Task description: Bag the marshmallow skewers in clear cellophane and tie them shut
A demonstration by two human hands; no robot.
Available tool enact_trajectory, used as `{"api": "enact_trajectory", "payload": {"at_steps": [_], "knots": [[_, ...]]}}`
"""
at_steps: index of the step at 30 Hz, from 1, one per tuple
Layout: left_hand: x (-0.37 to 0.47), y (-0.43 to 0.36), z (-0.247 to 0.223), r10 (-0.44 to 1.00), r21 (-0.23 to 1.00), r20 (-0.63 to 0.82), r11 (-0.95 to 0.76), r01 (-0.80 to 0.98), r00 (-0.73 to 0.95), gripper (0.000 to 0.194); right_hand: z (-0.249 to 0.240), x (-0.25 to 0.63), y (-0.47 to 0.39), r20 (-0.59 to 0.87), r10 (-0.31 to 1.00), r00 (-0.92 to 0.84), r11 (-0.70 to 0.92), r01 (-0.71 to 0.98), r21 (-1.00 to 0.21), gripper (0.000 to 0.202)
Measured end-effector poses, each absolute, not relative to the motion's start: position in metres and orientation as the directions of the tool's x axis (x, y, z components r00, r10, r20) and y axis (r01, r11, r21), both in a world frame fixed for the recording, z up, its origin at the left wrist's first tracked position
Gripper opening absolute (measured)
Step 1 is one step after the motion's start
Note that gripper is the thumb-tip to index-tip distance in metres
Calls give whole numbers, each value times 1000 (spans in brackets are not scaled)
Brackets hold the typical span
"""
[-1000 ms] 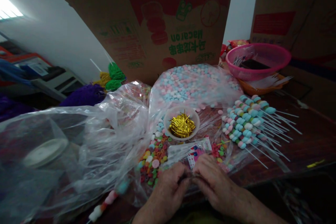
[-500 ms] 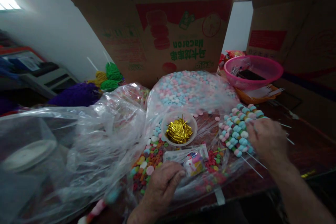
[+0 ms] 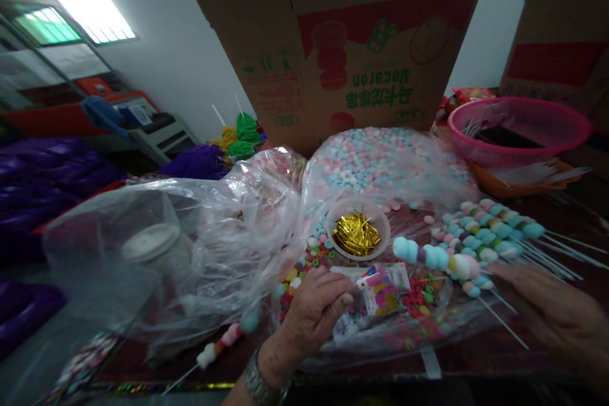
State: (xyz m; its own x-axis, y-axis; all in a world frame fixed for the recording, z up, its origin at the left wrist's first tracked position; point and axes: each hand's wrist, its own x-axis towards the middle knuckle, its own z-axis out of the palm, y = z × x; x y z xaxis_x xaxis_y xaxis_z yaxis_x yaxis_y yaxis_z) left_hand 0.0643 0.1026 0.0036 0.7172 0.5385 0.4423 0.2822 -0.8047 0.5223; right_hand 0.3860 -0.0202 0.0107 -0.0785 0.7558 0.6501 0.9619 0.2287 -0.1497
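Left hand (image 3: 316, 311) at 6 o'clock, fingers (image 3: 341, 300) pinched narrow on the near edge of a small printed cellophane bag (image 3: 383, 292). The bag sticks out toward 3 o'clock from the fingertips and lies over the loose ring candies (image 3: 304, 266).

Right hand (image 3: 554, 314) at 4 o'clock, holding a candy skewer (image 3: 435, 259). The candy end points to 9 o'clock and floats just above the bag's far edge, between the two hands. The stick end runs under the thumb; the actual grip is hidden by the back of the hand, so finger spread there is hard to judge. The skewer clearly sits in that hand, though.

Around them:
- cup of gold twist ties (image 3: 356, 233) at 12 o'clock from the bag, just beside it
- pile of finished skewers (image 3: 490, 228) at 2 o'clock, sticks fanning out right
- clear bag of pink and blue candies (image 3: 380, 158) behind the cup
- pink basket (image 3: 518, 130) at 1 o'clock, contents too dark to read
- one stray skewer (image 3: 223, 339) at 7 o'clock, partly under crumpled plastic sheet (image 3: 190, 247)
- white-lidded jar (image 3: 152, 244) at 9 o'clock, blurred through the plastic

Right wrist is cut off by the frame edge. The bag's print is too smeared to read.
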Motion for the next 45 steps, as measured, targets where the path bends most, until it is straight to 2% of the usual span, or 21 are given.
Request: {"api": "enact_trajectory", "payload": {"at_steps": [2,7,13,18,24,29,35,38,41,45], "knots": [[63,104,5,531,519,418,-805,286,737,29,13,377,-23,633,729,-261,398,914,-81,20],[58,103,3,537,522,391,-798,300,747,25,7,382,-26,557,725,-404,456,888,51,29],[64,105,5,522,507,309,-798,327,795,33,21,385,-18,469,770,-433,506,862,-35,28],[67,109,5,532,570,270,-760,312,803,40,45,385,-11,513,696,-502,570,821,31,21],[69,108,5,522,605,227,-737,301,822,40,44,395,-14,620,664,-418,527,850,9,18],[70,107,9,561,657,220,-690,304,798,41,31,392,-19,618,711,-336,471,880,-64,20],[69,106,14,541,683,206,-676,275,816,43,34,394,-23,642,649,-407,512,859,27,19],[70,106,14,537,694,212,-671,262,816,44,32,396,-25,655,668,-353,474,880,-8,19],[70,106,12,559,710,222,-654,260,799,43,22,394,-28,608,707,-360,490,870,-55,22],[69,107,9,604,709,249,-646,282,757,36,10,390,-33,591,741,-319,472,873,-121,25]]}}
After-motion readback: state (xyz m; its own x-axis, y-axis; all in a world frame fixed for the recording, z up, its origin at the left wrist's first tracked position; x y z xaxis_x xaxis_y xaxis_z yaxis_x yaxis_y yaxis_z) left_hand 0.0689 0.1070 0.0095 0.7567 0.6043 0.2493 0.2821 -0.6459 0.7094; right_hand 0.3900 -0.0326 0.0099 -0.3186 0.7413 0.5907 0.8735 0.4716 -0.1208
